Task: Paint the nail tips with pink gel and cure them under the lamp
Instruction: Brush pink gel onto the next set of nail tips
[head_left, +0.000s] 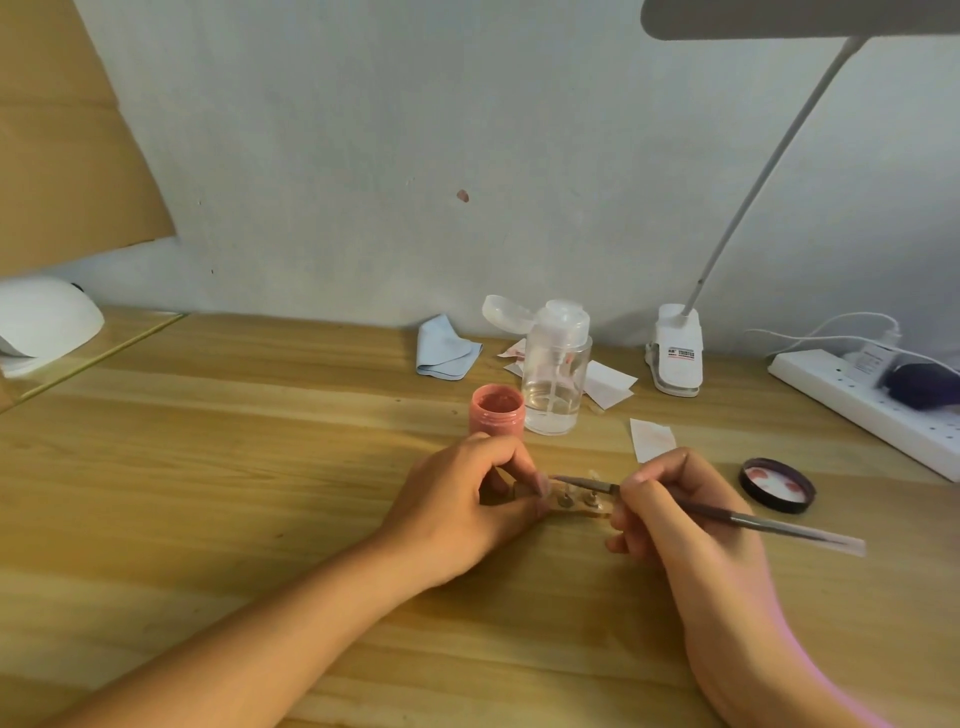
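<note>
While left hand (467, 499) pinches nail-tip stand (577, 502) | right hand (675, 514) grips brush (779, 527), bristles pointing 9 o'clock | open pink gel jar (497, 411) at stand's 11 o'clock

The light is soft, even and rather dim, with a warm cast on the bench (208, 467). Faint, blurred shadows lie under the left hand (457, 499) and the right hand (675, 514). The white dome lamp (47, 317) at the left edge is nearly blown out. Wide-angle distortion bends the edges, and fine detail is smeared throughout.
</note>
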